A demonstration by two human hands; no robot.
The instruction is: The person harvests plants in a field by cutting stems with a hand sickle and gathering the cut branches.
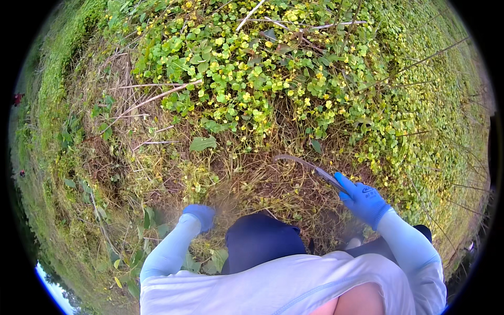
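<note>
My right hand (362,200), in a blue work glove, grips the handle of a sickle (305,163). Its curved blade points up and left over cut, yellowish stems (252,177) on the ground. My left hand (201,216), also gloved in blue, is low at the left beside my dark-clad knee (262,240). Its fingers are turned away and blurred, so I cannot tell whether it holds anything. Ahead of both hands is a dense mat of low green plants with yellow leaves or flowers (244,78).
Dry woody stalks (157,96) lie at the left, and thin bare stems (429,59) stick out at the right. Broad-leaved plants (138,260) grow at the lower left. A small red shape, too small to identify, shows at the far left edge.
</note>
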